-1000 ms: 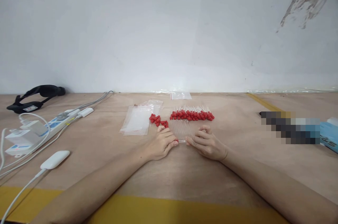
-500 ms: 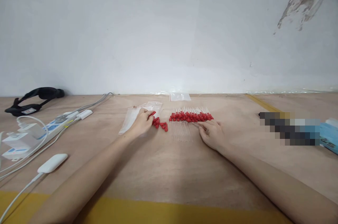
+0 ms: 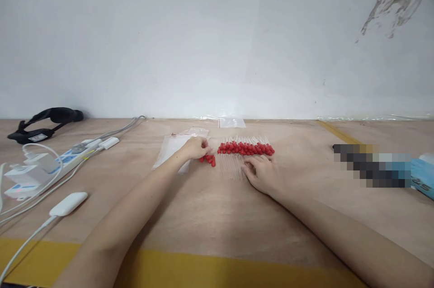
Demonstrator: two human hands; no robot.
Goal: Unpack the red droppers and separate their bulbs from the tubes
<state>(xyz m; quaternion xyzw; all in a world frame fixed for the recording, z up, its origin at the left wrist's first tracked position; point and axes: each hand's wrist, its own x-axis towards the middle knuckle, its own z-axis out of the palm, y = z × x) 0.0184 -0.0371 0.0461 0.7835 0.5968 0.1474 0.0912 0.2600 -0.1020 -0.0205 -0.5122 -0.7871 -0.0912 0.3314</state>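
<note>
A row of clear glass droppers with red rubber bulbs [image 3: 246, 148] lies on the wooden table. In front of it lie several bare glass tubes [image 3: 231, 167]. A small heap of loose red bulbs [image 3: 210, 159] sits to their left. My left hand [image 3: 196, 148] rests over that heap, fingers curled as in a pinch; what they hold is hidden. My right hand [image 3: 261, 172] lies palm down on the near ends of the glass tubes, fingers bent and touching them.
Clear zip bags [image 3: 171, 150] lie left of the bulbs, another small bag [image 3: 232, 122] by the wall. A power strip with chargers and cables [image 3: 50, 163], a white adapter [image 3: 68, 204] and a black strap [image 3: 47, 124] fill the left side. A blue box [image 3: 422, 177] sits at right.
Both hands left the near end of the tubes and reached forward. The left hand went to the zip bags, then shifted right onto the loose bulbs; the right hand slid left onto the tubes.
</note>
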